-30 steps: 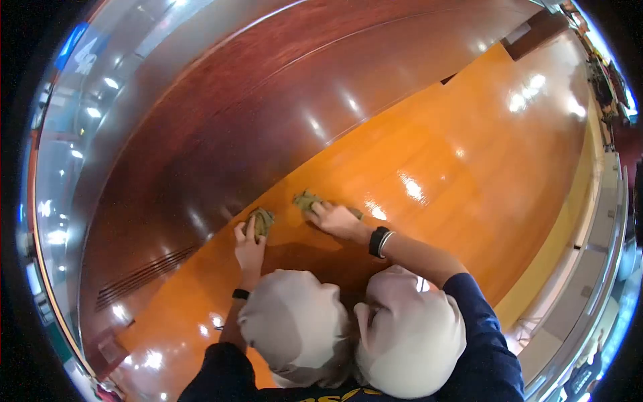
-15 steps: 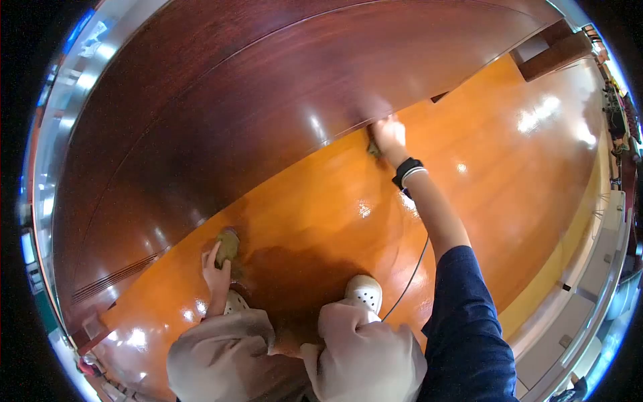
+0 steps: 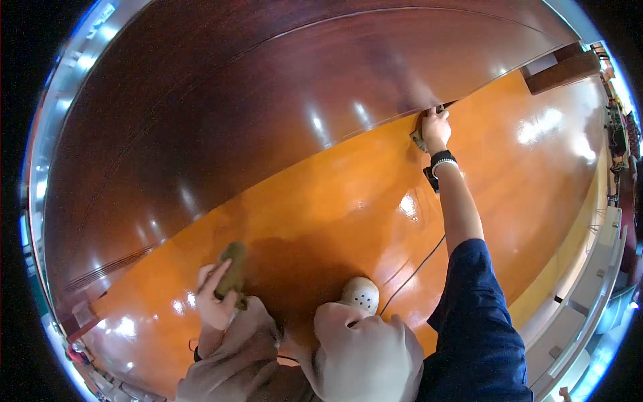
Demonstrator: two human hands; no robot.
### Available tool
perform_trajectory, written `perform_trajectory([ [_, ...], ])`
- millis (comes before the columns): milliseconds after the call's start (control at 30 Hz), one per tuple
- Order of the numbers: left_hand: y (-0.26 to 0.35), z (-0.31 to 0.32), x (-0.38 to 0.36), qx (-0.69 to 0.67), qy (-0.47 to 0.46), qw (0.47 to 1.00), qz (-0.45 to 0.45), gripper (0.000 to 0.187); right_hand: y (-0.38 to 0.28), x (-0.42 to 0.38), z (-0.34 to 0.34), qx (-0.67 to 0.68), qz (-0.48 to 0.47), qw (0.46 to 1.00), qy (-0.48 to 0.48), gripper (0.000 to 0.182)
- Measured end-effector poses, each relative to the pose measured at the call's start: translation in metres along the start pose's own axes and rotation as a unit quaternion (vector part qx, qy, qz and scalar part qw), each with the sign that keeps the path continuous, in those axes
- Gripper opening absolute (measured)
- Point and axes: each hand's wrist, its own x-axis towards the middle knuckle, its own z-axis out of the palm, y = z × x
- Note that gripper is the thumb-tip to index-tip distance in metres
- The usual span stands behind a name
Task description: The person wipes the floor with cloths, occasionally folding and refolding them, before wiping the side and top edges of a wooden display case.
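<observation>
In the head view, my left hand (image 3: 213, 301) is closed around a bunched olive-green cloth (image 3: 232, 270), held just in front of my left knee. My right hand (image 3: 437, 128) reaches far forward to the foot of a dark reddish-brown wooden panel (image 3: 268, 107). Its fingers are curled over another cloth (image 3: 417, 141), greenish and partly hidden by the hand, against the floor at the panel's lower edge. A dark band and a pale bracelet circle the right wrist (image 3: 444, 163). Beneath both hands spreads a shiny orange-brown floor (image 3: 321, 201).
A thin dark cable (image 3: 415, 271) runs over the floor beside my right knee. Below me shows a pale clog (image 3: 361, 295) with holes. Toward the far right a wooden foot (image 3: 562, 69) juts out from the panel. White cabinets (image 3: 569, 328) line the right side.
My right hand has slid rightward along the panel's lower edge with its cloth. My left hand has drawn back toward my knee, its cloth still in its grasp.
</observation>
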Motion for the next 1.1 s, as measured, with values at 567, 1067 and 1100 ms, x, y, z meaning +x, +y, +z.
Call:
perform_trajectory([
  [567,-0.077,0.059,0.083,0.162,-0.007,0.985,0.057,0.054,0.125,-0.18,-0.035,0.023,0.233,0.971,-0.047,0.053],
  [1067,-0.062,0.154,0.002,0.111,-0.272,0.935,0.199,0.046,-0.145,-0.189,-0.049,0.176,-0.07,0.972,-0.138,0.061],
  [1100,-0.063,0.151,0.005,0.113,-0.293,0.931,0.187,0.049,-0.168,-0.196,-0.047,0.184,-0.127,0.966,-0.133,0.056],
])
